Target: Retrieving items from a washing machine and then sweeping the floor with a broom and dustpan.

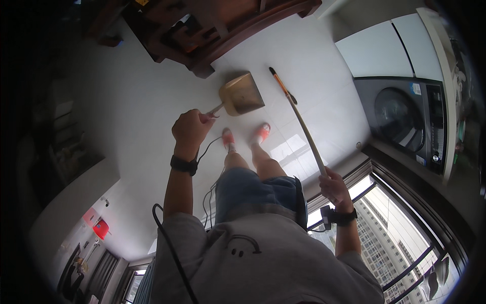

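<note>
My left hand [193, 129] is closed around the handle of a yellowish dustpan [243, 95], whose pan rests on or just above the pale floor in front of my feet. In my right hand [335, 187] is the long pale handle of a broom [306, 131]. Its narrow orange and black head [281, 83] is at the floor to the right of the dustpan, apart from it. A few dark specks seem to show in the pan; what they are is unclear. Both wrists carry black bands.
Dark red carved wooden furniture [228, 41] stands beyond the dustpan. A dark front-loading washing machine [399, 117] sits at the right under white cabinets [383, 49]. A window [395, 231] lies at the lower right. Black cables [208, 146] hang beside my legs, near my orange slippers [263, 131].
</note>
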A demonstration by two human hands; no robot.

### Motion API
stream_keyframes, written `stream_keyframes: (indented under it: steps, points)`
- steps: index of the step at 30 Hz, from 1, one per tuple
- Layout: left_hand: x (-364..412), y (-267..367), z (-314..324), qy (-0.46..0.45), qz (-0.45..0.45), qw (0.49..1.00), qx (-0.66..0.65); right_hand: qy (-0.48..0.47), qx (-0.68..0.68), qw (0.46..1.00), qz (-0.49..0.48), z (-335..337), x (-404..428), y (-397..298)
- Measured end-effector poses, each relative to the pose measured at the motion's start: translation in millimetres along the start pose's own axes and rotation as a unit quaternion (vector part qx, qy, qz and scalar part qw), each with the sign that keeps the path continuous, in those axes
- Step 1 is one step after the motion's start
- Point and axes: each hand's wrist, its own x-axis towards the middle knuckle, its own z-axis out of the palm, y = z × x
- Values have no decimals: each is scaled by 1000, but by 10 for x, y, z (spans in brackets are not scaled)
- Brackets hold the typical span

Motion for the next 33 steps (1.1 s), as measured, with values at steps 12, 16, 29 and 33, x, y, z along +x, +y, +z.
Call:
stream_keyframes:
  steps: [12,16,29,33]
  points:
    - [-881,-487,490,134,-169,974,-68,64,-352,921,-151,952,1864,-1106]
    - [-1072,-747,717,208,-229,946,-102,77,-507,832,-213,1428,2471,-1131]
    - [-895,-787,395,-17,-203,979,-20,107,-717,666,-173,695,2126,-507]
    - [-778,-769,373,-79,-133,987,47,118,-736,650,-149,151,1611,-216]
